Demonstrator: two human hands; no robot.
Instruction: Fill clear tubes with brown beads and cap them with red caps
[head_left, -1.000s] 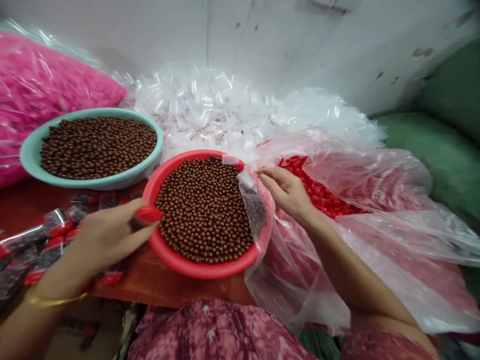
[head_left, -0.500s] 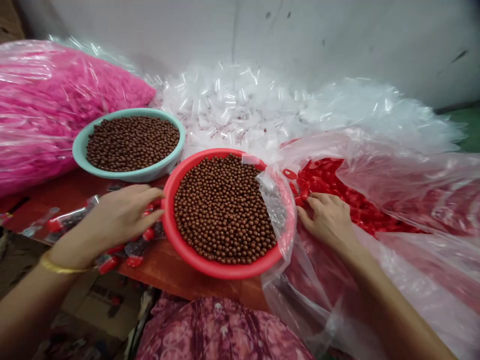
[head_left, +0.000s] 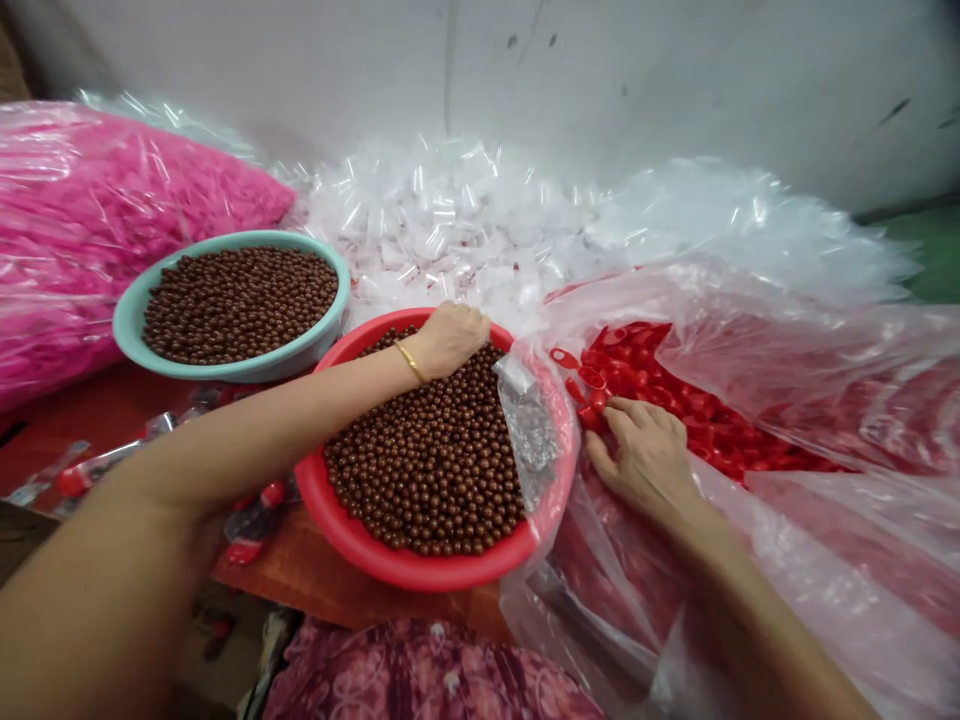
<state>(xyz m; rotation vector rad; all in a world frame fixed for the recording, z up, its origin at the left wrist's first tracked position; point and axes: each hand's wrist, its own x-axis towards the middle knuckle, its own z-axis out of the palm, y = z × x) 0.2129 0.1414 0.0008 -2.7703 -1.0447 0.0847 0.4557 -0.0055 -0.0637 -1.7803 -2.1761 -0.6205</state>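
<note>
Nearest me was the flowered cloth [head_left: 420, 680] over my lap, and just beyond it the edge of the red table [head_left: 300, 570]. The red basin [head_left: 420, 565] sat right at that edge, I think so that both arms could get to it. It was heaped almost to the rim with small brown balls [head_left: 427, 460]. To its left lay a few filled packets [head_left: 255, 515] with red ends.

On the right, a big clear sack [head_left: 750, 520] lay with its mouth open towards me, so its red caps [head_left: 675, 400] were within reach. My right hand [head_left: 645, 455] rested palm down on the sack. Its fingers were close together and their tips were among the nearest caps. I could not tell whether they pinched one. A small clear bag [head_left: 529, 425] hung over the basin's right rim, between that hand and the balls.

My left hand [head_left: 448, 338] lay across the basin at its far rim, fingers curled under and hidden, so their grip was unclear.

Farther left, a teal basin [head_left: 225, 368] held more brown balls. Behind it was a heap of empty clear bags [head_left: 450, 220] and, far left, a sack of pink pieces [head_left: 90, 230].
</note>
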